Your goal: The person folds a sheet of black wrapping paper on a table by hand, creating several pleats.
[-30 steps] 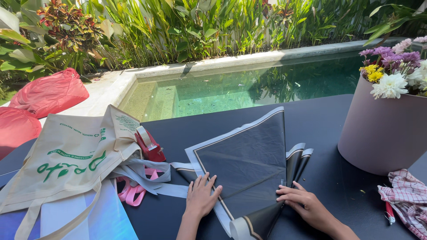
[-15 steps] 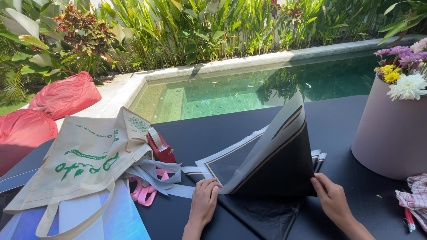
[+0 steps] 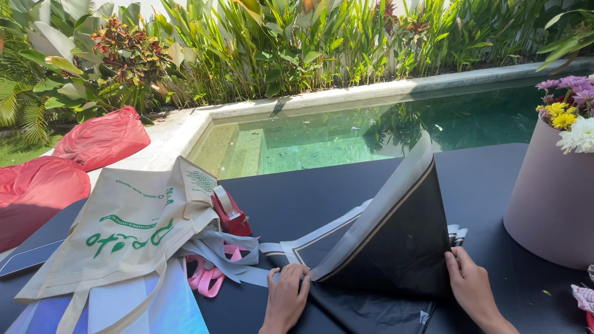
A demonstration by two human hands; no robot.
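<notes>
Nearest the camera, the left hand (image 3: 286, 295) is laid flat, fingers together, on the lower part of a black wrapping sheet (image 3: 396, 247) with a pale border, pressing it against the dark worktop (image 3: 322, 198). The right hand (image 3: 471, 286) is closed on the sheet's right edge, which is pinched between thumb and fingers and lifted, so that the sheet stands up as a tilted fold between the two hands. More striped sheets (image 3: 459, 235) are fanned out just behind the right hand. To the left, pink ribbon (image 3: 207, 275) and a red tape dispenser (image 3: 230, 213) are seen beside a beige tote bag (image 3: 133, 232) with green print. At the right edge a mauve round box (image 3: 547, 198) filled with flowers (image 3: 569, 114) is placed. Beyond the worktop a green pool (image 3: 346, 133), red beanbags (image 3: 102, 136) and dense tropical plants (image 3: 297, 43) are seen.
</notes>
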